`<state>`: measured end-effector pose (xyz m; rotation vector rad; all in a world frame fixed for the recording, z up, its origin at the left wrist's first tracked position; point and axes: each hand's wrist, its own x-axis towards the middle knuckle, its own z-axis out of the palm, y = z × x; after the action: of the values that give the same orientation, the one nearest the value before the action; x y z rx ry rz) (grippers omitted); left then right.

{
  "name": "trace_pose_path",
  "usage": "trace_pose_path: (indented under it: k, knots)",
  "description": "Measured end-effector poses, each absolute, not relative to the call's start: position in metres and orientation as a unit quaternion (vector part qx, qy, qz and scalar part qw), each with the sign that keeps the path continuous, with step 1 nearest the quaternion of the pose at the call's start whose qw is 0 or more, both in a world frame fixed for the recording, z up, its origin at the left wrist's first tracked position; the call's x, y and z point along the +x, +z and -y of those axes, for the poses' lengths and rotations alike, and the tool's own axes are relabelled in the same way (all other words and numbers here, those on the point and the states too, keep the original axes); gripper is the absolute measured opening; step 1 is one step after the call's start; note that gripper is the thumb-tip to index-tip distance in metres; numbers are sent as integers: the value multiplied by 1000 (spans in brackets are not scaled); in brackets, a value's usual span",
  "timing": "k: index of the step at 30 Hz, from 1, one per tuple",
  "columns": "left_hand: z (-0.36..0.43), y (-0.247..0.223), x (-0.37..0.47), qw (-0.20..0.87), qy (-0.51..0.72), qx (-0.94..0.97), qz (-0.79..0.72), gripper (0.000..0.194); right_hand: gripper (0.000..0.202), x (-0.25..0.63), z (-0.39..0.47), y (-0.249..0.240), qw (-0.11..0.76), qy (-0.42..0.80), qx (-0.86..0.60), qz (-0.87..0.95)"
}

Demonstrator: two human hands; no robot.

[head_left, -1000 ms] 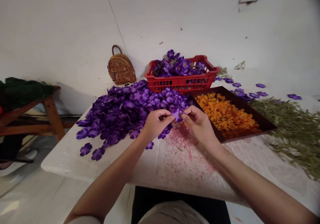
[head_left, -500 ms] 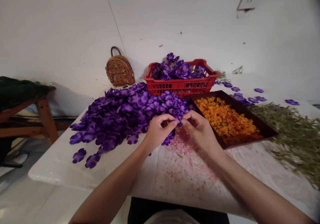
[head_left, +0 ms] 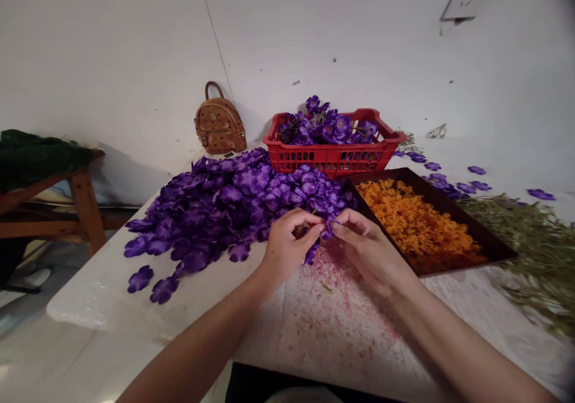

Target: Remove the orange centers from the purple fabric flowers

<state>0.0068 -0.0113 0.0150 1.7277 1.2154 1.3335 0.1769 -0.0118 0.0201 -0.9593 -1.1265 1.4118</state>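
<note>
Both hands meet over the table just in front of a heap of purple fabric petals (head_left: pixel 215 205). A small purple flower (head_left: pixel 329 226) is pinched between them. My left hand (head_left: pixel 290 241) closes thumb and forefinger on its left side. From the right, my right hand (head_left: pixel 366 241) grips the flower's edge with thumb and bent fingers. Smaller purple petal pieces (head_left: pixel 312 187) lie right behind the hands. Beside my right hand stands a dark tray (head_left: pixel 471 220) holding orange flower centres (head_left: pixel 413 217).
A red plastic basket (head_left: pixel 332 157) of purple flowers stands at the back, with a brown backpack (head_left: pixel 220 124) to its left. Green stems (head_left: pixel 530 247) and loose purple petals (head_left: pixel 476 186) lie at the right. Pink crumbs dot the white table (head_left: pixel 269 337); a wooden frame (head_left: pixel 85 205) is at far left.
The view has shifted slightly, moving the surroundings a little to the right. Both hands keep their pinch together, and more of the purple flower now shows between the fingers.
</note>
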Motion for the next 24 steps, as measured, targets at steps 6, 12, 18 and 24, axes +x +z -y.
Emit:
trace_pose_path:
  k: [6,12,18,24]
  knots:
    - [12,16,7,378,496,631,-461,15,35,179,12,23,497,591,-425,472]
    - [12,19,9,528,503,532,-430,23,34,176,15,27,511,600,-402,466]
    - [10,16,8,639,493,418,-417,39,20,179,16,29,504,469,-415,595]
    - [9,17,7,623,508,435,-405,39,21,175,15,30,440,388,-443,678]
